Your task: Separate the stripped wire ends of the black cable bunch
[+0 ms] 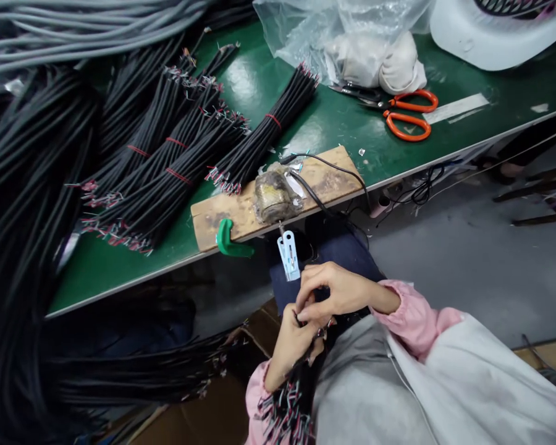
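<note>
My left hand [293, 345] is wrapped round a bundle of short black cables [291, 402] with stripped coloured ends, held in my lap. My right hand [337, 292] reaches across from the right and pinches at the top ends of that bundle, fingers closed. Both hands sit just below a small motor [272, 196] wrapped in tape on a wooden board [328, 176] at the table's front edge; a pale blue metal blade [288, 254] hangs from the motor right above my fingers.
The green table [343, 133] carries several tied bundles of black cable [176, 148], orange-handled scissors [405, 111], a plastic bag [347, 31] and a white appliance [495, 31]. A green clamp [229, 241] holds the board. Long black cables [23, 247] pile up at left.
</note>
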`<state>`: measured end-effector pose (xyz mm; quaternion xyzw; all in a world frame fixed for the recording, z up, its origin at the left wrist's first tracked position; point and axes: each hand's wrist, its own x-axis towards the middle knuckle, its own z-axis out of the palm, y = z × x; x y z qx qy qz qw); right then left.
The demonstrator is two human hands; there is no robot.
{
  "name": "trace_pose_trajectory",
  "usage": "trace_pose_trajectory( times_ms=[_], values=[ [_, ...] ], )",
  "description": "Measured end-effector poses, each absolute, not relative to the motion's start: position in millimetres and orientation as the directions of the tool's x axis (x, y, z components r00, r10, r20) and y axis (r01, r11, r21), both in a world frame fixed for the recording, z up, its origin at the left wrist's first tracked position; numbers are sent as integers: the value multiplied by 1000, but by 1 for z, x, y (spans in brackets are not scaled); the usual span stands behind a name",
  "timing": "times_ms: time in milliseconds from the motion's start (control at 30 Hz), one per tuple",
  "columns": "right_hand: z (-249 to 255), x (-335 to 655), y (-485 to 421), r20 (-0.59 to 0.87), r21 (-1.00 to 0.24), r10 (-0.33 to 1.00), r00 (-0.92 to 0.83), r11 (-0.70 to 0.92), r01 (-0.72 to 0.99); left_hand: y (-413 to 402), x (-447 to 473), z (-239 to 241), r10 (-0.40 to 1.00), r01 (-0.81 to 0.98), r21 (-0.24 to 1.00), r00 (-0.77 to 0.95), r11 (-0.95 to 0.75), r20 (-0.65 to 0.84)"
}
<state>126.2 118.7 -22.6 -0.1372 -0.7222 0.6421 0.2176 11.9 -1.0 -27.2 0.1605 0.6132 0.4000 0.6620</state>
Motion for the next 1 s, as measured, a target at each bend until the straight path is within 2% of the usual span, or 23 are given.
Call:
trace_pose_trajectory(
  times_ms=[67, 167, 300, 400, 467, 600, 700, 867, 1000],
  values=[
    [-22, 125, 117, 146, -973, 486, -862, 226, -37, -3, 14, -32, 726, -369, 698, -81, 614, -682],
    [-25, 127, 111, 125, -969, 609, -783, 244, 36, -4, 11, -37, 788, -408, 742, -83, 532, -610],
    [-38, 130, 97, 28, -999, 756, -654, 47, 11, -8, 8, -41, 827, -500, 772, -176, 392, -534],
    [-45, 127, 85, -67, -985, 787, -614, -150, -85, -11, 10, -38, 842, -553, 775, -222, 306, -491],
    [-44, 127, 81, -78, -972, 795, -601, -194, -131, -11, 11, -32, 855, -573, 765, -201, 293, -478],
    [-35, 132, 82, 49, -986, 797, -602, -58, -157, -11, 10, -20, 869, -599, 742, -148, 301, -472],
    [-28, 137, 87, 89, -987, 797, -598, -10, -161, -12, 10, -18, 879, -596, 746, -134, 297, -457],
    [-19, 141, 87, 152, -988, 863, -482, 134, -72, -14, 10, -21, 901, -531, 818, -207, 224, -381],
    [-11, 143, 84, 243, -959, 832, -499, 284, 6, -15, 9, -19, 903, -466, 859, -245, 211, -354]
  ],
)
